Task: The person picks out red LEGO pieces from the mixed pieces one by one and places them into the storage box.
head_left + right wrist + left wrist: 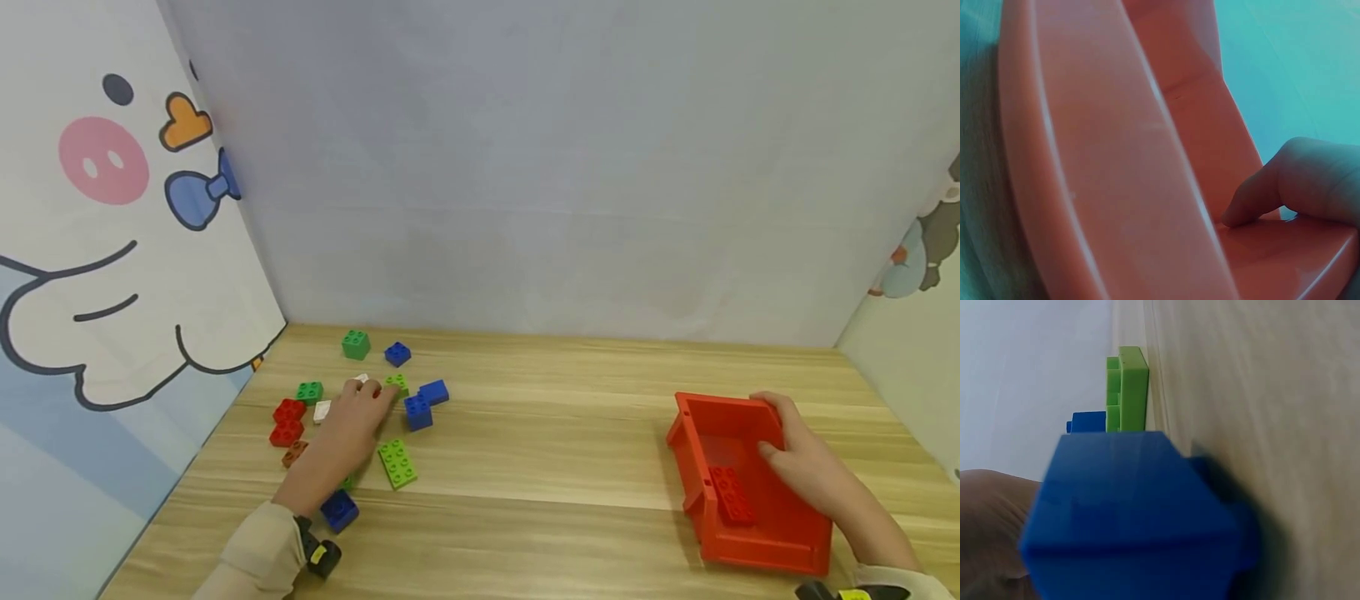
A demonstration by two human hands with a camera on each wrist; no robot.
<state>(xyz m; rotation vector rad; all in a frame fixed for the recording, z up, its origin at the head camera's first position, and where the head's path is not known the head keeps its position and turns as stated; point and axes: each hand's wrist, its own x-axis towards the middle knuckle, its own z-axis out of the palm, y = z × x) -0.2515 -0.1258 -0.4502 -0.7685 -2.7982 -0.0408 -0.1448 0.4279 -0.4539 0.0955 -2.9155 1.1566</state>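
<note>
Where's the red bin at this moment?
In the head view, the red bin sits on the right side of the table, its right wall held by the right hand, with a red brick inside.

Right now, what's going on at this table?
A person's right hand grips the side wall of a red bin, and a red brick lies inside it. Their left hand is among toy bricks scattered on the left of the table, beside a small light green brick. Whether it holds one is hidden.

Wide passage between blue brick (418, 414) and red bin (765, 556); lime brick (397, 381) crowds left fingers (367, 398).
</note>
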